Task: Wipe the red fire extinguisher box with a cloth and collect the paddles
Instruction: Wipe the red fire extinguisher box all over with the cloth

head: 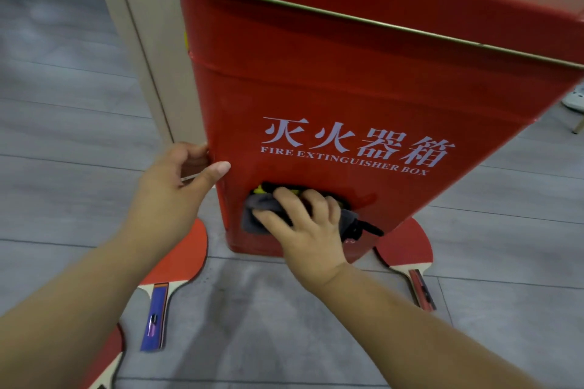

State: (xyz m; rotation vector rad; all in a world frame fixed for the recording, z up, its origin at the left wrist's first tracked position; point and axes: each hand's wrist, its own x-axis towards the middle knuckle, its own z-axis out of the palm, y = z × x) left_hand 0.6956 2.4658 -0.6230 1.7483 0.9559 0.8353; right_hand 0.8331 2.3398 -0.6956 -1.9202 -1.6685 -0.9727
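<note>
Head view: a person bends over the red fire extinguisher box [347, 88], which stands on a grey plank floor [63, 136] against a beige wall corner [148, 57].

Left hand [170, 189]: it steadies the box at its left front edge, with the fingers curled round the corner and the thumb laid on the lettered face.

Right hand [303, 224]: its fingers are bent over a bunched grey cloth [262, 208] and the thumb is splayed left, pressing the cloth to the box's lower front, under the white lettering.

Progress: the wiping looks to be under way low on the front face. How much of the box has been cleaned cannot be told. No paddle has been picked up, so the collecting appears to be wholly ahead.

Box axis: the long axis runs floor to lid. The box stands upright with the lid on top and the lettered front facing the person.

Blue-handled paddle [180, 256]: it lies flat just beside the box's left foot, with the red blade nearest the box and the handle pointing away toward the person.

Red-handled paddle [407, 249]: it lies flat at the box's right foot, blade toward the box, with the handle running away from it and slightly right.

Third paddle [107, 357]: it lies well out from the box's left side and is cut off by the frame edge. The red blade and pale wood show, but its direction is unclear.
</note>
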